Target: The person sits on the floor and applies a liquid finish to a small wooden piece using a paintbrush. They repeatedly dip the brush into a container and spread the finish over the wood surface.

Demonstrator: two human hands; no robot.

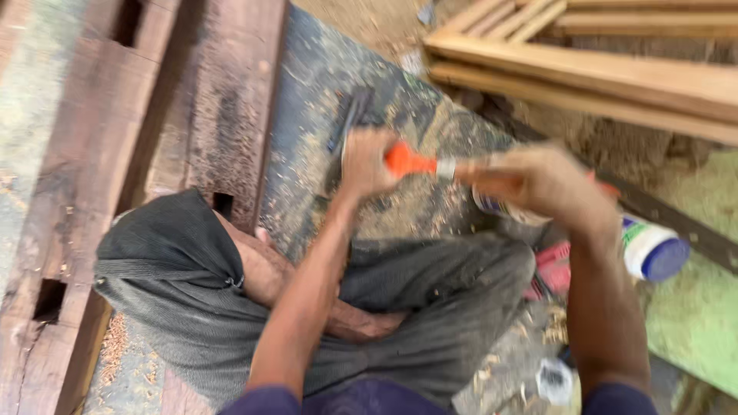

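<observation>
My left hand (364, 163) is closed around one end of an orange-handled tool (410, 162) with a silver collar. A dark blade-like strip (350, 123) runs up from this hand. My right hand (543, 183) is closed over the tool's other end, and motion blurs it. A small pale cylinder with a dark band (500, 207) shows under its fingers; I cannot tell whether the hand holds it. Both hands hover above my crossed legs in grey shorts (430, 300), over a sawdust-covered surface (323, 84).
Heavy dark timber beams with cut mortises (92, 154) lie on the left. A light wooden frame (600, 69) lies at the top right. A white bottle with a blue cap (653, 250) and a red object (555, 265) lie by my right knee, beside a green sheet (692, 315).
</observation>
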